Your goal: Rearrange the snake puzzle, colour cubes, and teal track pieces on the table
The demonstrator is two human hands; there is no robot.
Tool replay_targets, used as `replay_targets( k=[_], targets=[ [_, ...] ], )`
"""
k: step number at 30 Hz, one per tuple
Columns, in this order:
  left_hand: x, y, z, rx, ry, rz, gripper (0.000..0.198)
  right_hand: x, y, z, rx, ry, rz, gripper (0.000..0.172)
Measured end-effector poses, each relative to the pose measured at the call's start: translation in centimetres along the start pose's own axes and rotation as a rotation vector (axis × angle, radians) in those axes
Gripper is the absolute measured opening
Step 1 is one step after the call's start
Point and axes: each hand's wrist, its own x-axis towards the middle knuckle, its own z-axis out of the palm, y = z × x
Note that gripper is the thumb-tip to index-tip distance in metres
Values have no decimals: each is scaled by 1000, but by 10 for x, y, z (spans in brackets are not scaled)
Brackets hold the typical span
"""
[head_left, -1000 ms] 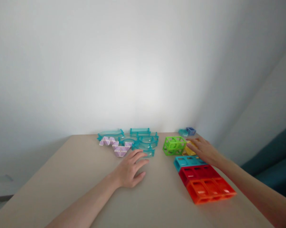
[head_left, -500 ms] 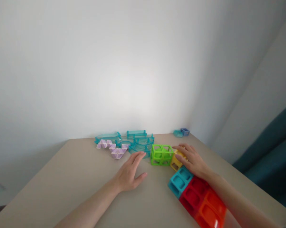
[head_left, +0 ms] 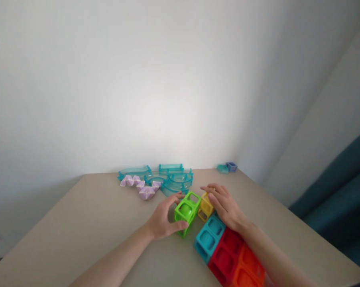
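Observation:
My left hand holds a lime-green openwork block, thumb along its near side and fingers at its far left end. The block stands turned at an angle. Just right of it, a small yellow block is partly covered by my right hand, whose fingers curl over its top and far side. A row of larger hollow blocks runs toward me from the yellow one: turquoise, red and orange. My right wrist and forearm hide part of this row's right side.
Translucent teal track pieces lie by the wall behind my hands. A lilac-and-white folding chain of triangular pieces lies before them. At the back right corner sit a small teal piece and a blue square piece. A dark teal curtain hangs right.
My left hand has closed on the green block, which has turned and come nearer. My right hand, the yellow block and the coloured row have shifted left.

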Motion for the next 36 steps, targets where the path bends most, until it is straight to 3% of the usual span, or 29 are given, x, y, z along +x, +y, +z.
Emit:
replay_targets(
  k=[5, 8, 11, 15, 21, 25, 32, 36],
  targets=[
    [-16, 5, 0, -341, 31, -32, 47, 14, -27, 18, 21, 59, -9, 41],
    [-30, 11, -5, -587, 71, -131, 62, 21, -45, 29, 37, 67, -33, 39],
    [-46, 15, -17, -653, 44, -218, 74, 28, -66, 42, -5, 75, -27, 39],
    [-61, 10, -38, -617, 103, -319, 57, 41, -96, 59, -83, 72, 5, 38],
    [-61, -2, -76, -288, 406, -410, 42, 52, -139, 68, -309, 46, 241, 37],
    [-63, -2, -88, -123, 561, -420, 44, 49, -149, 68, -382, 1, 206, 40],
    [-74, 8, -79, -347, 360, -351, 39, 44, -154, 70, -401, 80, 312, 49],
    [-76, 13, -71, -347, 262, -330, 46, 48, -148, 63, -270, 91, 158, 43]
  ],
)
